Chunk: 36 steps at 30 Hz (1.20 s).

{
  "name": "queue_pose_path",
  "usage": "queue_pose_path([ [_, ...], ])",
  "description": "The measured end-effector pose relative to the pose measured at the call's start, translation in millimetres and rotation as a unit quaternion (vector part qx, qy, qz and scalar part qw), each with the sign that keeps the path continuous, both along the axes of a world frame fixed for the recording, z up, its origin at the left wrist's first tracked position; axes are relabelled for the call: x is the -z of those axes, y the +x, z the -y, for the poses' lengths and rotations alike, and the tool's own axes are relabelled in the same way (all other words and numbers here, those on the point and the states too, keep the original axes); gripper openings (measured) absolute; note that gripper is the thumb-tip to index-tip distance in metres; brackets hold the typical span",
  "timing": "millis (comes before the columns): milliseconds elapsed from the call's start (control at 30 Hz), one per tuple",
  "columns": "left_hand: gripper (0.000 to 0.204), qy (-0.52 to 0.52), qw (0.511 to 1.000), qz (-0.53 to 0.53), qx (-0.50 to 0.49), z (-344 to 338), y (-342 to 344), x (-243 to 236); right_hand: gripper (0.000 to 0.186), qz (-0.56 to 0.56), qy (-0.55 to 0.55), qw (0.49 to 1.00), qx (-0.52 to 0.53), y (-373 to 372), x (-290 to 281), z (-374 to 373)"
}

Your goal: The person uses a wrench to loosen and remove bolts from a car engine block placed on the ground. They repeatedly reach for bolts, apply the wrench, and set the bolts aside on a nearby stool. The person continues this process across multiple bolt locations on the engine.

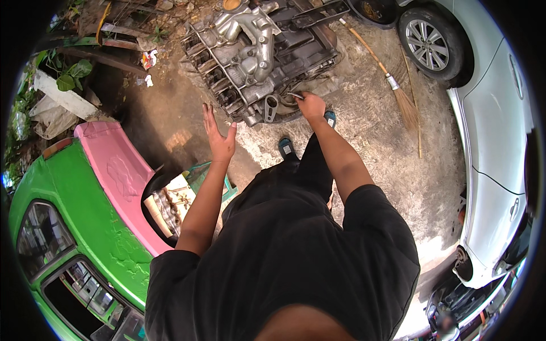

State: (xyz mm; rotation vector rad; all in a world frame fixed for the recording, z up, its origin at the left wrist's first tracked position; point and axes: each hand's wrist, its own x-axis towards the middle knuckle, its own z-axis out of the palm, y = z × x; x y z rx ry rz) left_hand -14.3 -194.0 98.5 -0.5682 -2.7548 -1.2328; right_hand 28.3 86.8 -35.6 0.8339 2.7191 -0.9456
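Note:
A large grimy engine [263, 77] lies on the concrete in front of my feet, its silvery intake pipes uppermost. My left hand [220, 139] is raised beside its near left corner, fingers stretched out and holding nothing. Closed at the engine's near edge, my right hand [311, 107] grips a thin metal tool [294, 95]; only its tip shows past the fingers, so its kind is unclear. Just left of that hand, a grey metal bracket with an oblong opening [271, 108] sticks out from the engine's near side.
A green and pink car body [102, 199] stands on the left, near a green plastic stool [207, 181]. A silver car [495, 136] lines the right side. A straw broom [398, 96] lies right of the engine. A black round pan [372, 11] sits beyond.

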Motion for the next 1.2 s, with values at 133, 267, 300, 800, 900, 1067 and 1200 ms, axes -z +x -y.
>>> queue_pose_path([
  [133,0.071,0.016,0.995,0.093,-0.041,16,15,30,0.024,-0.036,0.064,0.991,-0.113,-11,12,-8],
  [267,0.067,-0.019,0.990,0.139,-0.024,18,26,50,0.027,0.016,0.091,0.985,-0.145,-33,30,-7],
  [300,0.066,-0.025,0.990,0.139,-0.020,15,28,53,0.028,0.024,0.086,0.986,-0.141,-38,34,-6],
  [800,0.054,-0.031,0.985,0.156,0.061,-2,48,39,0.037,-0.097,-0.074,0.991,0.060,-13,31,11],
  [900,0.042,-0.034,0.990,0.113,0.080,2,55,22,0.040,-0.152,-0.173,0.959,0.167,5,31,25],
  [1067,0.044,-0.066,0.988,0.004,0.143,0,52,-8,0.028,-0.271,-0.455,0.772,0.352,10,30,48],
  [1200,0.056,-0.133,0.967,-0.076,0.205,-20,41,-22,0.021,-0.240,-0.465,0.761,0.385,-2,21,43],
])
